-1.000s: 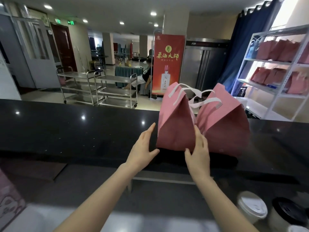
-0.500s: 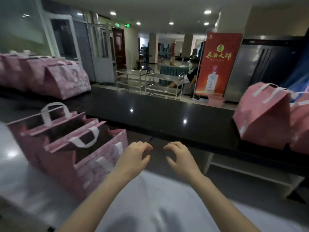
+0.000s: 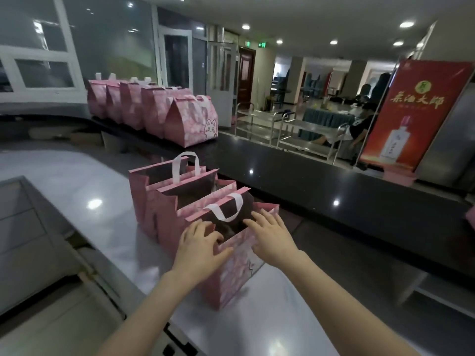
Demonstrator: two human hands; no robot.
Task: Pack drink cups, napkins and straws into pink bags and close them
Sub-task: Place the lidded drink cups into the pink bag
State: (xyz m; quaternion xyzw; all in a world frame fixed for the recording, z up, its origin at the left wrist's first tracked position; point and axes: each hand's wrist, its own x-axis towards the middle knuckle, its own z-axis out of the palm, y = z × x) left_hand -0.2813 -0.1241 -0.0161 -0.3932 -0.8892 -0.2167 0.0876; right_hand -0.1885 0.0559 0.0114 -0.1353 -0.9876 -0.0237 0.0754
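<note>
light tabletop (image 3: 77, 191): glossy pale grey, fills the 6 to 9 o'clock side
on it: three open pink bags (image 3: 164, 209) standing in a tight row dead centre, sides touching
dark tabletop (image 3: 308, 191): raised black ledge just behind, running 10 to 3 o'clock
on that: row of closed pink bags (image 3: 154, 111) up at 11 o'clock
</note>
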